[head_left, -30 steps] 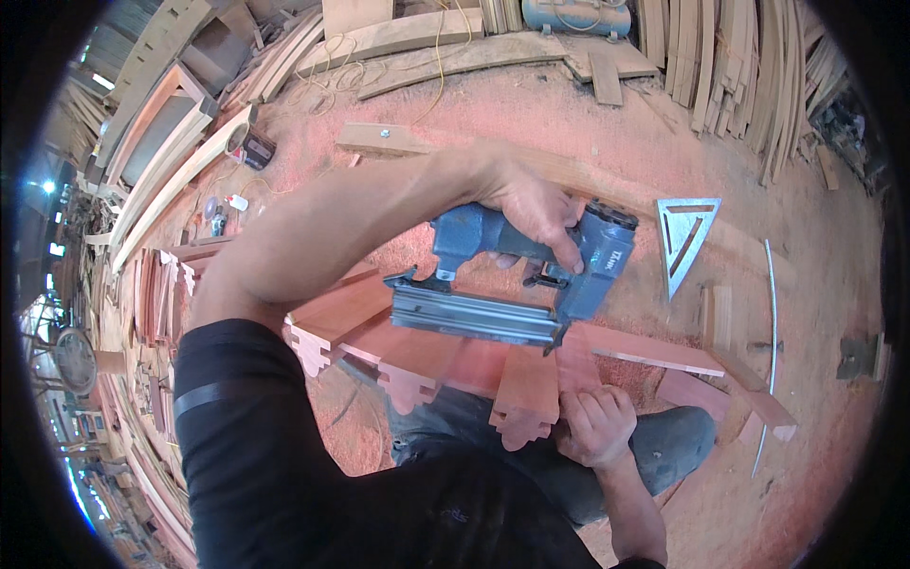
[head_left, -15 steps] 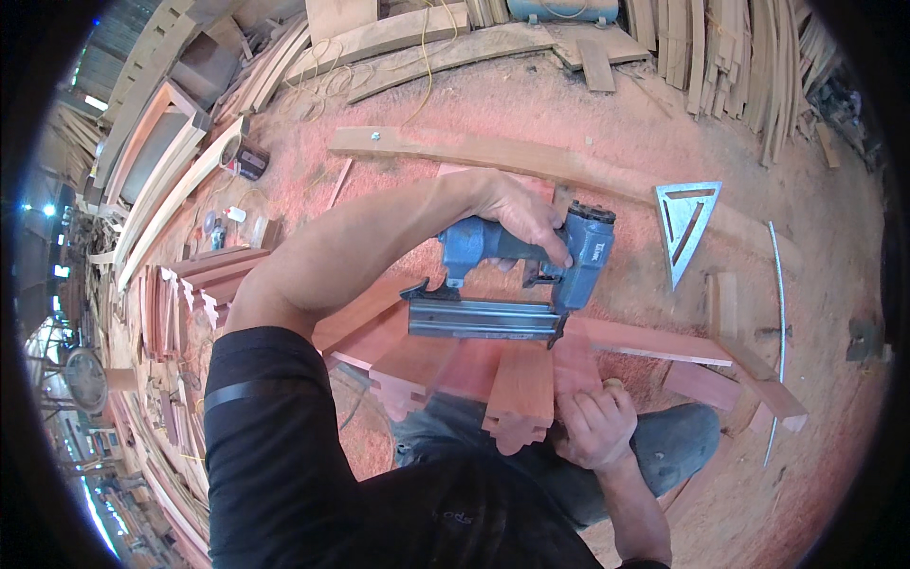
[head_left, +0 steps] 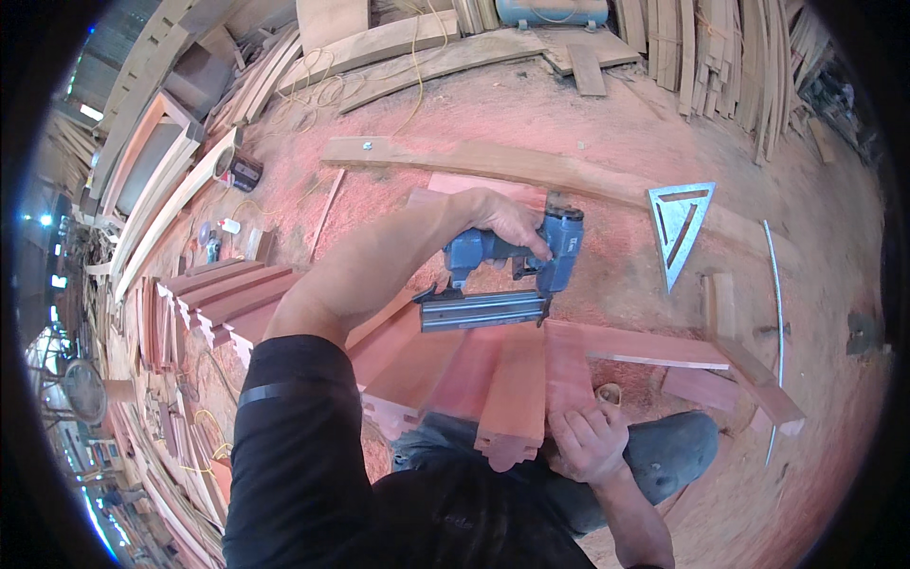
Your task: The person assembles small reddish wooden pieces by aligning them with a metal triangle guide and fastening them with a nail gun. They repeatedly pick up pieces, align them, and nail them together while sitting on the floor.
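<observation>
A blue nail gun (head_left: 561,248) with a long metal magazine is held over a group of reddish boards. My left hand (head_left: 504,216) is wrapped round its handle from above, and the gun's nose is close to the boards' far ends. Whether the nose touches wood cannot be told. My right hand (head_left: 590,441) grips the near end of a flat pinkish board (head_left: 569,365), fingers curled over it beside my knee. Left of that lies a thicker moulded piece (head_left: 512,394) with a stepped profile at its near end. More moulded boards (head_left: 412,375) fan out further left.
A metal triangular square (head_left: 681,237) lies to the right, near a long thin rod (head_left: 779,322). A long plank (head_left: 455,159) crosses the dusty floor ahead. Moulded lengths (head_left: 232,302) are stacked at left, near a dark can (head_left: 239,171). A blue tank (head_left: 552,12) stands at the back.
My left hand has shifted the nail gun slightly left and away from me. My right hand stays on the board's near end. The view has moved a little.
</observation>
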The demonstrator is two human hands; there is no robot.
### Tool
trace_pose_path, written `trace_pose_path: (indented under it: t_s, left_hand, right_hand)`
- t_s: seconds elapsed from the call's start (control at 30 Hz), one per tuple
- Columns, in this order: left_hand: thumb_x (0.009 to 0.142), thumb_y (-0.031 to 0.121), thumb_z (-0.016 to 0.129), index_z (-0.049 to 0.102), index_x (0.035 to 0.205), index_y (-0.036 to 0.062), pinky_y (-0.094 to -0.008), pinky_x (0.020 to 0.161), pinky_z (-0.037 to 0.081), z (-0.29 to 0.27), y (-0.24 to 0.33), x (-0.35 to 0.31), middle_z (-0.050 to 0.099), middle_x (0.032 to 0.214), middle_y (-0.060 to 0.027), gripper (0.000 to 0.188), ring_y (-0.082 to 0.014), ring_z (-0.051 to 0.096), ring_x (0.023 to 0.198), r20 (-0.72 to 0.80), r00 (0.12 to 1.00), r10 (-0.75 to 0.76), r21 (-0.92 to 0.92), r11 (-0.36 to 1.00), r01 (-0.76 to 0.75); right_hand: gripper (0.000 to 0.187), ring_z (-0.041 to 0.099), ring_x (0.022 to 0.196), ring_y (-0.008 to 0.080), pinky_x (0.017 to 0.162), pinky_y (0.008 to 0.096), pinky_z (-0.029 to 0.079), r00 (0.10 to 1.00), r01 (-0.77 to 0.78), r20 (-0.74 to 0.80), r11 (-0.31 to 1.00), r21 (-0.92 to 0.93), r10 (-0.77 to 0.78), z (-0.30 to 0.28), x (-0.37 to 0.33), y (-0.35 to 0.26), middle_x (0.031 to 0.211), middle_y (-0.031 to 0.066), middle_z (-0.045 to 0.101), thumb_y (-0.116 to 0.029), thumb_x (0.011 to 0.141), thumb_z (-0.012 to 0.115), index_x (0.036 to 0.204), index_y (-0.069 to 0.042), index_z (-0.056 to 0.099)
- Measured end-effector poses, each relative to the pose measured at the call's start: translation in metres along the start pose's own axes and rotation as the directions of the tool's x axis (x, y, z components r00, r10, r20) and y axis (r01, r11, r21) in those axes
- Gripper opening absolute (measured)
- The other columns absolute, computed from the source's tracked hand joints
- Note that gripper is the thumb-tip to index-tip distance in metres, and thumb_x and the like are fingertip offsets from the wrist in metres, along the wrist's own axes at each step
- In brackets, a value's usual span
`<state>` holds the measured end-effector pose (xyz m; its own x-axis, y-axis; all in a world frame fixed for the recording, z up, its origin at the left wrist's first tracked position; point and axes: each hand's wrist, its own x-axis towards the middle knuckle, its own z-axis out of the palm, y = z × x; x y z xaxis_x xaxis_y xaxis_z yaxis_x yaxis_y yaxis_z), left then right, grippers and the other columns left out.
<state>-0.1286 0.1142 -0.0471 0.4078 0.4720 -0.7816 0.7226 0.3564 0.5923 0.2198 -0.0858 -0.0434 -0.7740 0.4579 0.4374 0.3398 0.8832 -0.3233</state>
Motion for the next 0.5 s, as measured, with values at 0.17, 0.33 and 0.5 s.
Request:
trace_pose_path:
  t_s: [0.17,0.33,0.5]
  left_hand:
    - [0.103,0.042,0.074,0.071,0.128,0.0062,-0.0371,0.056,0.059,0.007,-0.026,0.037,0.074,0.101,-0.0108,0.044,-0.0212,0.071,0.065,0.010,1.000,0.009,-0.065,0.998,-0.008]
    - [0.104,0.038,0.073,0.071,0.124,0.0067,-0.0351,0.052,0.058,0.008,-0.037,0.050,0.072,0.097,-0.0084,0.037,-0.0197,0.068,0.061,0.003,1.000,-0.031,-0.078,0.996,0.031]
    - [0.104,0.038,0.075,0.072,0.123,0.0060,-0.0339,0.053,0.059,0.005,-0.043,0.060,0.071,0.097,-0.0072,0.038,-0.0187,0.068,0.063,0.041,0.999,-0.018,-0.083,0.996,0.021]
  right_hand:
    - [0.042,0.067,0.086,0.0203,0.082,0.0419,0.050,1.000,-0.013,0.012,1.000,0.003,0.013,-0.001,-0.004,-0.002,0.094,0.0026,0.071,-0.031,0.076,0.078,0.110,-0.007,0.078]
    - [0.045,0.067,0.087,0.0204,0.082,0.0420,0.049,1.000,-0.024,0.010,1.000,-0.003,0.024,0.002,-0.007,-0.003,0.094,0.0028,0.070,-0.031,0.074,0.074,0.111,-0.007,0.078]
    - [0.047,0.068,0.086,0.0209,0.080,0.0417,0.049,0.999,-0.031,0.020,1.000,-0.002,0.031,0.003,-0.006,-0.004,0.093,0.0031,0.069,-0.031,0.071,0.070,0.111,-0.007,0.078]
